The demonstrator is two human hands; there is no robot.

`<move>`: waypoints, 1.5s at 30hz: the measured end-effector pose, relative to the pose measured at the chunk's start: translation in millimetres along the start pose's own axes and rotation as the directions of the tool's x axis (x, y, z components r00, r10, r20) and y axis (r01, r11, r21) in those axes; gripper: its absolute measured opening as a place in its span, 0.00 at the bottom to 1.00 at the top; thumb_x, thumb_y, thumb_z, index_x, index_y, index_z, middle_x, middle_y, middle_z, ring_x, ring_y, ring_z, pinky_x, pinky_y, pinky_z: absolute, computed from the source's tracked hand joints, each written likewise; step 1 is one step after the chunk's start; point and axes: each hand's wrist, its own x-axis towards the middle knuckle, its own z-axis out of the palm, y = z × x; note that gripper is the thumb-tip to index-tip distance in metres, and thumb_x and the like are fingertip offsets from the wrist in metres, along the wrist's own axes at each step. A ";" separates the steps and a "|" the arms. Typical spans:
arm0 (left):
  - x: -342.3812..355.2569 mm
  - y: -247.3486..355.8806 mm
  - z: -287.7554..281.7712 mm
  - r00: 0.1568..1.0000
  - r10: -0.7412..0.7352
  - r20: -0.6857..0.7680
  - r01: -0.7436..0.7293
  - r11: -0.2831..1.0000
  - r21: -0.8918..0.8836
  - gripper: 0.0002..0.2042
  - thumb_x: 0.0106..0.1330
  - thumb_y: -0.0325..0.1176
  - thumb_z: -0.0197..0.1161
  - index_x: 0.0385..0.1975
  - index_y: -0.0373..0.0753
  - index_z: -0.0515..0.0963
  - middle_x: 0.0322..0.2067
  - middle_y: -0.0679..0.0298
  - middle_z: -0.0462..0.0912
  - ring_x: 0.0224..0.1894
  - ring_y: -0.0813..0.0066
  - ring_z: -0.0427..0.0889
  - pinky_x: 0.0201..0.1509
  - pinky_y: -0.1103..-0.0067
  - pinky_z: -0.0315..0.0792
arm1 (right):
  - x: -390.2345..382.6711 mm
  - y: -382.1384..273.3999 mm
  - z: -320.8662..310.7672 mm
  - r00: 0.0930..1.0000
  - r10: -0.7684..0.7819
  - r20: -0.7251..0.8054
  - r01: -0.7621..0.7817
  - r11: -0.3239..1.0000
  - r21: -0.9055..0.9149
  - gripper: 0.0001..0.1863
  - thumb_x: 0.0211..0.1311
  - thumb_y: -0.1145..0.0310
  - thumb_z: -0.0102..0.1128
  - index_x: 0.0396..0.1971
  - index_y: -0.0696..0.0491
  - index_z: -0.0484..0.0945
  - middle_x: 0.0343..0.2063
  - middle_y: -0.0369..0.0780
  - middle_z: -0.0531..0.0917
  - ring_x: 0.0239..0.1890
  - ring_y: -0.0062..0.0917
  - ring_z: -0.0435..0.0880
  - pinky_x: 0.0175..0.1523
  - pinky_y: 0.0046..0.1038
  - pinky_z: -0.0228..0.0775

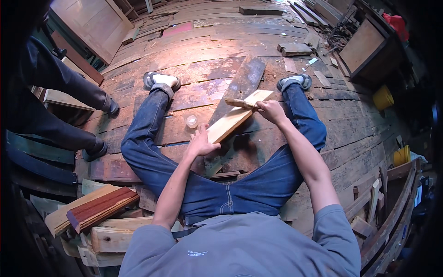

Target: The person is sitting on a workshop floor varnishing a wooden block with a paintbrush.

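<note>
The worn plank floor point(196, 69) carries a dark loose board point(247, 76), a small cup point(191, 121) and wood offcuts point(295, 50).

White lettering point(197, 253) on grey shirt point(258, 242) is illegible

Standing person point(69, 87): upper body cut off by the dark left rim. Door point(90, 25): cut off by the top edge. Brush point(239, 103): handle partly hidden inside the right grip point(271, 112). Cup point(191, 122): contents too small to identify.

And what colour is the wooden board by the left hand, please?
The wooden board is pale yellow on top; it shows best in the head view.
</note>
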 end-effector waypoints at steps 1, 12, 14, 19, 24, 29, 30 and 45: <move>-6.4 7.1 -0.6 1.000 -0.002 0.003 0.002 1.000 -0.003 0.50 0.44 0.47 0.74 0.63 0.39 0.48 0.56 0.35 0.64 0.59 0.42 0.64 0.65 0.57 0.56 | 2.7 -2.2 0.7 1.000 0.000 0.005 0.000 1.000 0.001 0.09 0.53 0.64 0.63 0.30 0.50 0.76 0.23 0.44 0.82 0.28 0.39 0.83 0.33 0.39 0.74; -15.8 10.7 38.6 0.949 0.022 -0.315 0.090 0.937 0.337 0.50 0.37 0.45 0.77 0.59 0.46 0.50 0.49 0.41 0.58 0.52 0.44 0.60 0.58 0.53 0.57 | 11.5 -8.9 -18.0 0.990 0.137 0.040 -0.142 0.970 0.197 0.16 0.51 0.59 0.66 0.30 0.55 0.73 0.22 0.51 0.80 0.30 0.47 0.81 0.36 0.44 0.73; -12.8 1.7 44.0 0.952 0.028 -0.306 0.103 0.909 0.403 0.53 0.35 0.48 0.79 0.60 0.46 0.48 0.50 0.40 0.58 0.53 0.45 0.61 0.59 0.54 0.58 | 16.2 -16.7 -52.6 0.954 0.268 0.135 -0.292 0.932 0.215 0.18 0.57 0.54 0.61 0.33 0.55 0.75 0.27 0.51 0.82 0.34 0.46 0.82 0.40 0.43 0.73; -14.8 9.6 32.1 0.970 -0.026 -0.243 0.100 0.950 0.297 0.63 0.28 0.56 0.81 0.65 0.42 0.46 0.51 0.42 0.59 0.53 0.46 0.62 0.60 0.57 0.59 | 14.2 -5.5 -95.2 0.897 0.384 0.218 -0.437 0.841 0.319 0.18 0.58 0.57 0.59 0.28 0.59 0.81 0.28 0.51 0.83 0.32 0.44 0.83 0.38 0.38 0.73; -8.8 -4.4 26.7 0.977 -0.065 -0.202 0.109 0.970 0.217 0.68 0.24 0.57 0.82 0.66 0.32 0.46 0.53 0.43 0.62 0.56 0.46 0.64 0.62 0.59 0.60 | 39.4 -35.7 -103.5 0.885 0.110 0.452 -0.280 0.902 0.328 0.18 0.53 0.56 0.63 0.29 0.59 0.83 0.26 0.51 0.83 0.31 0.39 0.84 0.39 0.35 0.73; -4.2 -3.8 27.9 0.982 -0.084 -0.170 0.126 0.960 0.250 0.67 0.24 0.57 0.81 0.65 0.28 0.48 0.55 0.44 0.64 0.57 0.49 0.66 0.61 0.61 0.61 | 71.0 -40.0 -67.8 0.782 -0.011 0.623 -0.090 0.987 0.131 0.21 0.51 0.54 0.66 0.25 0.60 0.81 0.21 0.49 0.81 0.24 0.36 0.81 0.32 0.36 0.70; -2.7 -2.4 27.8 0.982 -0.077 -0.175 0.120 0.961 0.249 0.67 0.24 0.57 0.81 0.64 0.28 0.49 0.55 0.45 0.64 0.57 0.49 0.66 0.61 0.61 0.62 | 72.1 -24.7 -64.8 0.770 0.030 0.637 -0.131 0.985 0.112 0.21 0.50 0.53 0.67 0.24 0.60 0.81 0.22 0.50 0.82 0.25 0.37 0.81 0.32 0.36 0.70; -6.2 2.7 23.3 0.984 -0.092 -0.153 0.132 0.951 0.279 0.67 0.25 0.59 0.80 0.65 0.27 0.49 0.56 0.45 0.64 0.57 0.48 0.66 0.62 0.61 0.61 | 81.7 -40.0 -74.0 0.883 0.137 0.449 0.066 0.910 -0.409 0.09 0.52 0.66 0.56 0.25 0.50 0.85 0.30 0.41 0.86 0.36 0.32 0.86 0.38 0.33 0.78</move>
